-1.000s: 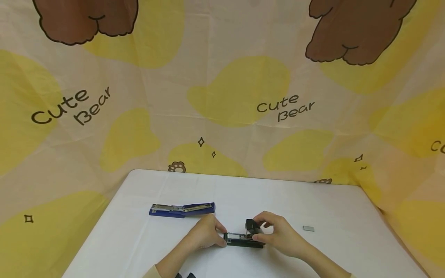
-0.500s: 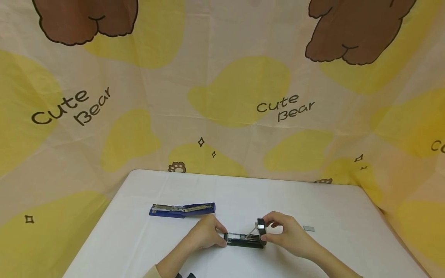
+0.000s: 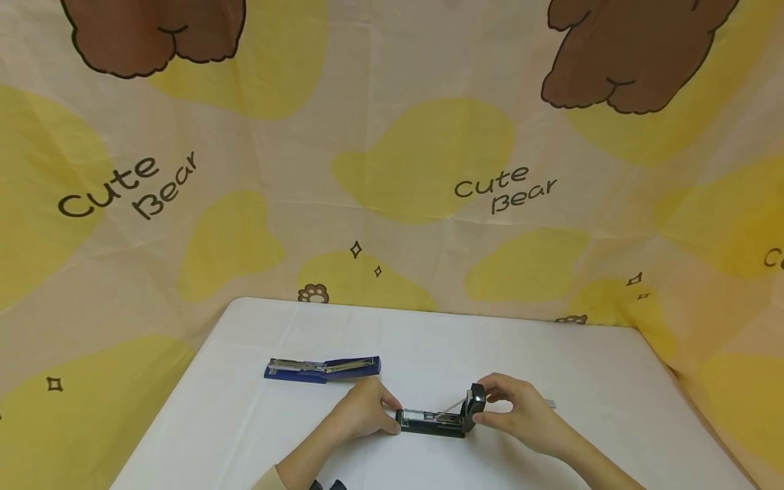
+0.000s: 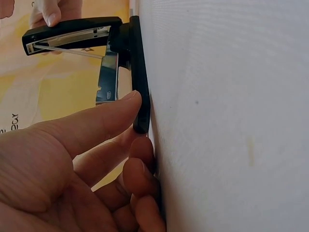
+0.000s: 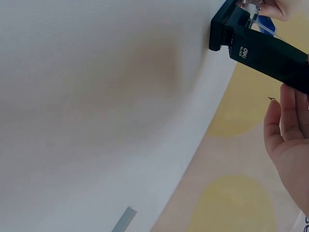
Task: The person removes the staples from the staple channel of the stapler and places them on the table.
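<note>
A black stapler lies on the white table with its top arm swung up about a right angle from the base. Inside it a thin metal rod runs from the arm to the staple channel. My left hand pinches the front end of the base between thumb and fingers. At the other end my right hand holds the raised arm near its tip, thumb on one side and fingers on the other. Part of the right hand runs out of the right wrist view.
A blue stapler lies opened flat behind the left hand. To the right, a small grey strip of staples lies on the table, partly hidden by the right hand in the head view. A patterned cloth hangs behind the table.
The right hand has moved right, tipping the black stapler's top arm farther back until it stands upright. The left hand keeps its place on the base.
</note>
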A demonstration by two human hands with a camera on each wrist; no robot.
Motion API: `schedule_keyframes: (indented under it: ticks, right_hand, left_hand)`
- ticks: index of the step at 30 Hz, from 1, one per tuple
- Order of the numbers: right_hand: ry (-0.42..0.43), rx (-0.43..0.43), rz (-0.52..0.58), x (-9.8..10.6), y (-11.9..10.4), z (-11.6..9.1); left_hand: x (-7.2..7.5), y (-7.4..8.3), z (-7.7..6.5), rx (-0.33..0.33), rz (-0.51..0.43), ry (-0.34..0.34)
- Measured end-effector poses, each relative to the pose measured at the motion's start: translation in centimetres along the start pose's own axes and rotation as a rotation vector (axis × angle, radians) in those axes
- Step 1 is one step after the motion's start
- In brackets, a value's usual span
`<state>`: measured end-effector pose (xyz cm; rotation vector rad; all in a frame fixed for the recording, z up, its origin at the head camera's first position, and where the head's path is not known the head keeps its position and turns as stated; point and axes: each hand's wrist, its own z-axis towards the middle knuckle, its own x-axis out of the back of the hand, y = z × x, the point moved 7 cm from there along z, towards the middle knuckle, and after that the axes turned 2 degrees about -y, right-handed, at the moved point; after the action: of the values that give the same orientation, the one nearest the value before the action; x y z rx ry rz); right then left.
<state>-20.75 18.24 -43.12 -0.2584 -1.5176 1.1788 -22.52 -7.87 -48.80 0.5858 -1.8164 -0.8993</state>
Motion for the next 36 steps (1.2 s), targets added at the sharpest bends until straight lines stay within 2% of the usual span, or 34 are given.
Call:
schedule_keyframes:
  ticks: [7, 18, 29, 32, 36]
  right_hand:
    - [0.015, 0.079, 0.011, 0.3, 0.0, -0.4]
    - [0.042, 0.107, 0.040, 1.4, 1.2, -1.5]
    - [0.030, 0.036, 0.065, 2.2, 2.7, -2.4]
    - [0.019, -0.021, 0.076, 2.3, 3.4, -2.7]
    - [-0.017, -0.139, 0.085, 2.2, 4.6, -2.9]
  left_hand:
    - [-0.1, 0.2, 0.1, 0.001, 0.003, 0.000]
    - [-0.3, 0.1, 0.1, 0.002, 0.009, -0.002]
    - [0.0, -0.1, 0.0, 0.006, -0.002, -0.007]
    - [-0.1, -0.2, 0.1, 0.005, -0.005, -0.011]
    - [-0.1, -0.2, 0.1, 0.002, -0.001, -0.011]
